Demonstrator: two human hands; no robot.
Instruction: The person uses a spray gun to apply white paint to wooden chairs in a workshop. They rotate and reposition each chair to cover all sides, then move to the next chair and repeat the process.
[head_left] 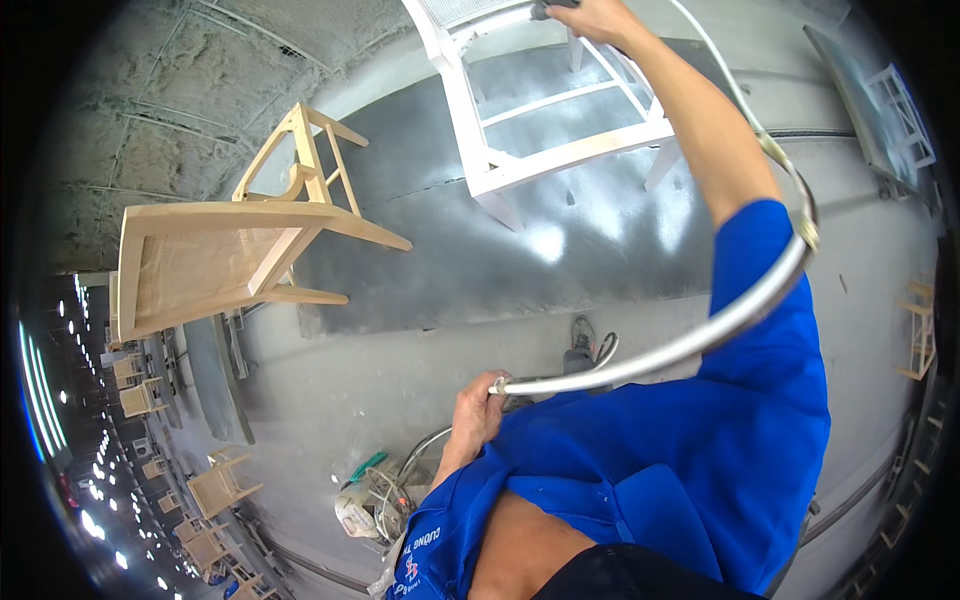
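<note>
My right hand [597, 20] is raised at the top edge, its fingers closed on the dark handle of what looks like a spray gun [549, 8], mostly cut off by the frame. Just beneath and beside it stands a white-coated chair frame [560, 155] with a woven panel [470, 10] at the top edge. My left hand [478, 408], low in front of my body, is closed round a pale hose [620, 374]. From there the hose curves up past my right arm to the top edge.
The white chair stands on a dark grey board [400, 240] marked with white overspray. A bare wooden chair [215, 255] lies tipped over at its left. A pot with hoses [372, 505] is on the floor near my left arm. Several wooden chairs [215, 487] stand farther left.
</note>
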